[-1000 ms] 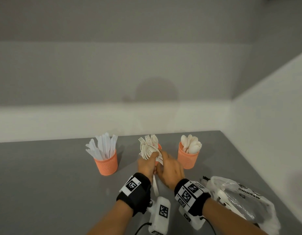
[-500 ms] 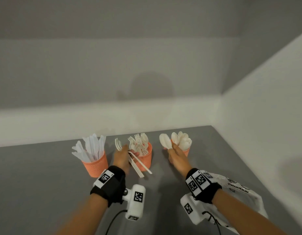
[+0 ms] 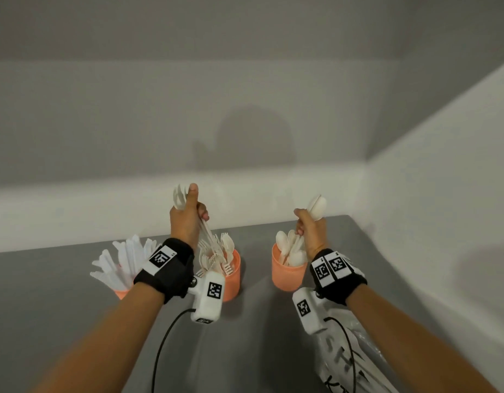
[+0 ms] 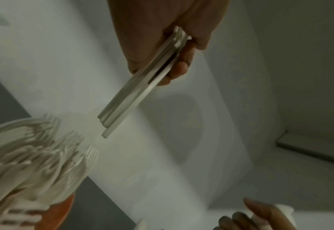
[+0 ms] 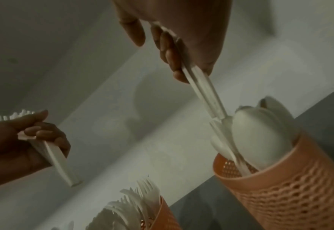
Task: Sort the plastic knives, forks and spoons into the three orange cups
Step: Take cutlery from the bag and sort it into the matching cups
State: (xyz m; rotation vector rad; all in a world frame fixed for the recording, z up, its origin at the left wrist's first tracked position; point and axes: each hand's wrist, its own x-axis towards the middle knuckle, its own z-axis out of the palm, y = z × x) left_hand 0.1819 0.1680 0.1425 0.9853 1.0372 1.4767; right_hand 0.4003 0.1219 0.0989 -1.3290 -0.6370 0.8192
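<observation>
Three orange cups stand in a row on the grey table (image 3: 46, 321). The left cup (image 3: 122, 293) holds white knives, the middle cup (image 3: 233, 276) forks, the right cup (image 3: 286, 275) spoons. My left hand (image 3: 188, 219) grips a small bunch of white forks (image 3: 179, 196), tines up, above the middle cup; their handles (image 4: 126, 99) hang clear of it. My right hand (image 3: 310, 231) holds a few white spoons (image 3: 317, 207), bowls up, over the right cup. Their handle ends (image 5: 221, 132) reach in among the spoons there.
A crumpled clear plastic bag (image 3: 347, 361) with black print lies on the table under my right forearm. White walls (image 3: 429, 222) close in at the back and right. A black cable (image 3: 163, 344) runs from the left wrist camera.
Both hands rose from table level. The left hand lifted its forks above the middle cup; the right hand lifted its spoons over the right cup, handles pointing down.
</observation>
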